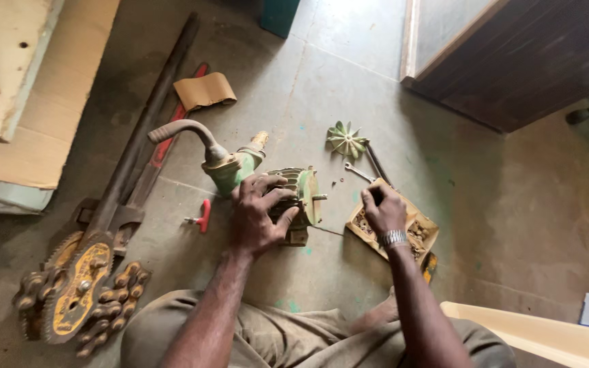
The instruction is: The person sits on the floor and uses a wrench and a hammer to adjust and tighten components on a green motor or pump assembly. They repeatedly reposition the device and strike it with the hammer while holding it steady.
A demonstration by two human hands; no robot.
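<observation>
While the green pump motor (pixel 294 201) sits on the concrete floor (pixel 485 204) between the person's knees, the left hand (pixel 259 215) lies spread over its finned casing, fingers clasping the top. A short shaft sticks out of the motor's right end, and a curved grey pipe (pixel 184 131) rises from the pump head on its left. The right hand (pixel 384 210), a metal watch at the wrist, is closed around a dark tool handle just above a shallow wooden tray (pixel 425 235) of small rusty parts. Beyond the tray, a green impeller (pixel 346 140) and a spanner (pixel 358 172) lie on the floor. Left of the motor rests a small red-handled tool (pixel 202 216), and farther left a yellow toothed chain tool (pixel 76 286) with a long dark bar.
</observation>
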